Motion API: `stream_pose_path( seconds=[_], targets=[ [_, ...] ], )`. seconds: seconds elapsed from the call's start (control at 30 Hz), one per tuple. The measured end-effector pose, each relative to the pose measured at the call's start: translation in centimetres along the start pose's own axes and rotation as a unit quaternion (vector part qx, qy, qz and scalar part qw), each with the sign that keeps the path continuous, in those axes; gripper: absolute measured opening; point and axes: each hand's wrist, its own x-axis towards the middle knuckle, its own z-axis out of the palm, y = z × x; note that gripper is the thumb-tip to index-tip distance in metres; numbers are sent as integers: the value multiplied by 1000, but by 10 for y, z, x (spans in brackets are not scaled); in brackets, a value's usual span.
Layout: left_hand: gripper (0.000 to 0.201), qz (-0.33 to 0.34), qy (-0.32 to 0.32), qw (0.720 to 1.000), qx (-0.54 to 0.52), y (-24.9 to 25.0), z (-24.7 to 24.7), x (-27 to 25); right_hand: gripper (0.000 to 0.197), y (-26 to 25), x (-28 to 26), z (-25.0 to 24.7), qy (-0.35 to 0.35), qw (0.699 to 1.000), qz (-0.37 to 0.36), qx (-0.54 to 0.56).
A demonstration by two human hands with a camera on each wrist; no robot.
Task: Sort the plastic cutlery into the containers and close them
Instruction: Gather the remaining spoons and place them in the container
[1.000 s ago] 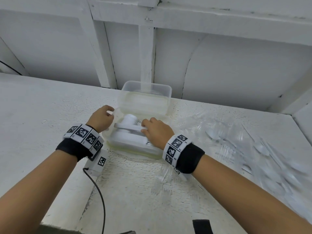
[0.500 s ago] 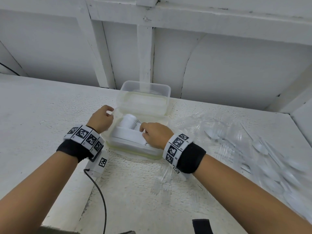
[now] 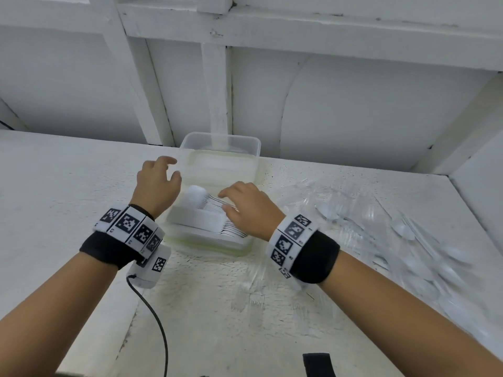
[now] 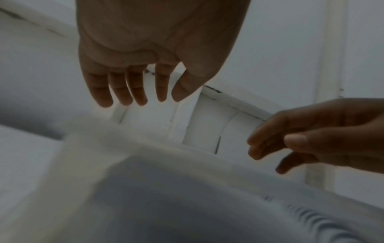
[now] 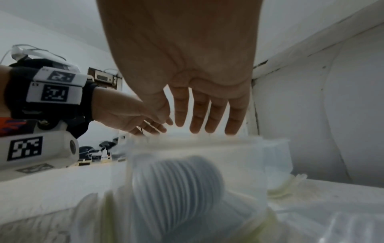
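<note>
Fingers of both hands lying loose and spread, gripping nothing. Left hand hovering at left rim of container; right hand hovering over stacked spoons sitting inside it. Hinged lid standing open behind. Loose clear cutlery lying scattered on white table to right, more forks lying just in front of container.

Black cable trails over white counter; white panelled wall behind.

Both arms reach forward. The left hand is up, fingers loose and spread. The right hand is lower, palm down, fingers straight.
</note>
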Motion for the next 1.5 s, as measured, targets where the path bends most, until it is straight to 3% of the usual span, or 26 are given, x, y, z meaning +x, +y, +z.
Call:
stream_pose_path(
  seconds=[0.1,0.17,0.33,0.5,0.57,0.77,0.87,1.0,1.2,1.5],
  targets=[
    [28,127,21,991,-20,42,5,-16,34,20,-24,-22,44,999,-3,14],
    [24,196,0,980,-45,73,15,-29,32,41,-43,-35,63,998,10,8],
    [22,278,-150,948,-45,138,68,-50,28,104,-95,-61,78,992,100,-23],
    [32,272,-303,907,106,181,126,-49,28,149,-132,-70,34,982,182,-48],
    [34,261,-337,890,161,191,146,-47,30,159,-138,-70,-4,978,199,-61],
    [39,234,-330,857,319,203,189,-43,38,177,-125,-71,-72,964,233,-105],
    [42,218,-318,845,371,204,198,-42,44,179,-111,-65,-119,961,206,-142],
    [43,215,-310,845,378,206,202,-40,48,183,-103,-55,-193,946,182,-185],
    [35,226,-330,844,357,205,195,-37,39,194,-118,-66,-185,939,185,-225],
    [23,217,-371,869,246,200,176,-29,34,205,-121,-65,-139,951,221,-163]
  ],
)
